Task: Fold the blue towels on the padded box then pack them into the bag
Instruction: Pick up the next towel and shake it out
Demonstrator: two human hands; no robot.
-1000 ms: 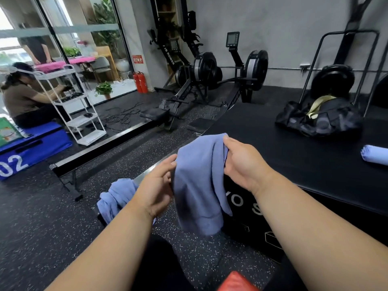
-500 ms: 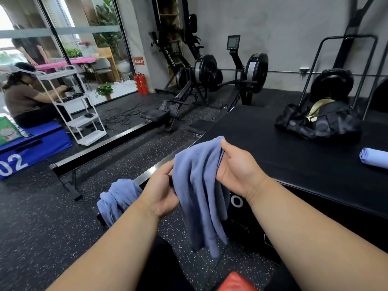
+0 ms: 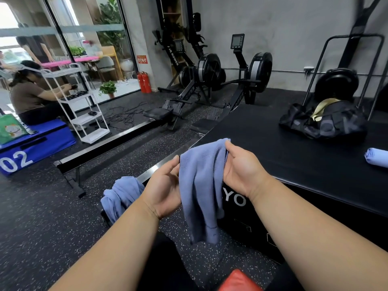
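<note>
A blue towel (image 3: 201,185) hangs in front of me over the near corner of the black padded box (image 3: 294,148). My right hand (image 3: 241,169) grips its top right edge. My left hand (image 3: 165,190) touches its left edge with fingers bent, palm turned up. A second blue towel (image 3: 120,196) lies crumpled over the end of a rail to the left. A rolled blue towel (image 3: 376,157) rests on the box at the far right. The black bag (image 3: 327,122) sits open on the box's far side, showing a yellow lining.
Rowing machines (image 3: 210,80) stand beyond the box. A black rail (image 3: 109,148) runs across the speckled floor at left. A person sits by a white trolley (image 3: 81,106) on a blue box (image 3: 35,143). A red object (image 3: 239,280) shows at the bottom edge.
The towel has bunched narrower and hangs lower. My left hand has turned palm-up and slid down along its left edge. My right hand keeps its hold at the top.
</note>
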